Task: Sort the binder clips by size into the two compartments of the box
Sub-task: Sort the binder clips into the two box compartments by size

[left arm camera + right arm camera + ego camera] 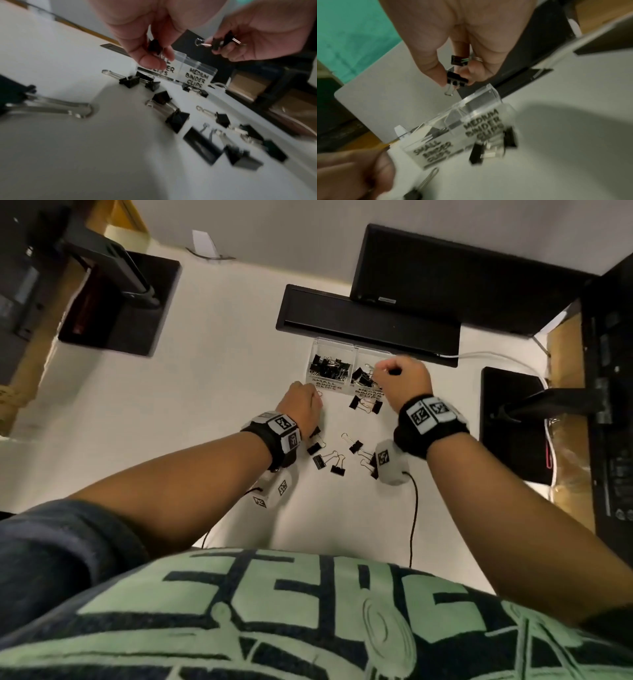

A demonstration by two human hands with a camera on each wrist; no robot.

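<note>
A clear two-compartment box (354, 350) stands on the white desk, its left side labelled small and its right side medium (197, 77); both hold black binder clips. My left hand (310, 392) hovers at the box's front left corner and pinches a small black clip (154, 45) between thumb and fingers. My right hand (383, 373) is raised over the medium compartment, pinching a black clip (457, 79) with its wire handles hanging down; a second clip (457, 60) sits deeper in the palm. Several loose clips (329, 461) lie scattered between my wrists, and two (365, 406) lie just before the box.
A long black slot (366, 320) and a dark screen (462, 275) lie right behind the box. Black monitor bases stand at the left (120, 302) and right (510, 422). A white cable (496, 357) runs at the back right. Black wrist-camera cords (414, 518) trail toward my body.
</note>
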